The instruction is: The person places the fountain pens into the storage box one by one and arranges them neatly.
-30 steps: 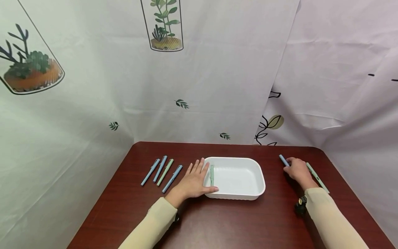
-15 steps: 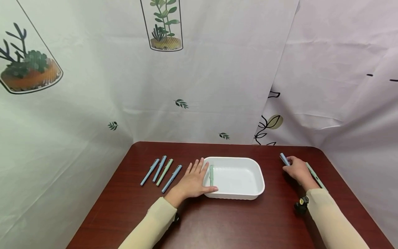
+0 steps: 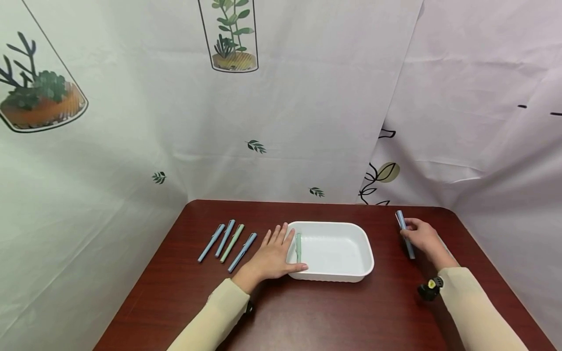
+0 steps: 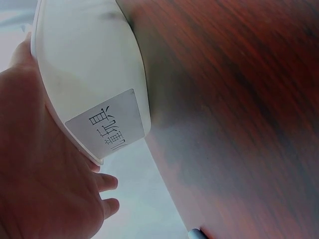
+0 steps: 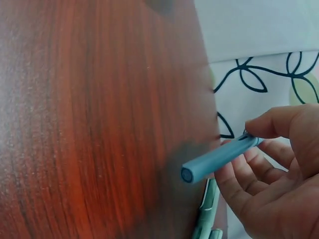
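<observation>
Right hand (image 3: 423, 237) holds 1 blue pen (image 5: 218, 159) in its grip; left hand (image 3: 270, 256), grip wide, rests on the white tray (image 3: 337, 249).

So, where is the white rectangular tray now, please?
In the head view, the tray stands right of four blue and green pens, the left hand touching its left end.

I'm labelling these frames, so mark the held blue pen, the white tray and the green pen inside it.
Held blue pen (image 5: 217, 160), right wrist view, middle of its visible side.
White tray (image 3: 337, 251), head view, bare inner floor.
Green pen (image 3: 298, 247), head view, middle of its length.
</observation>
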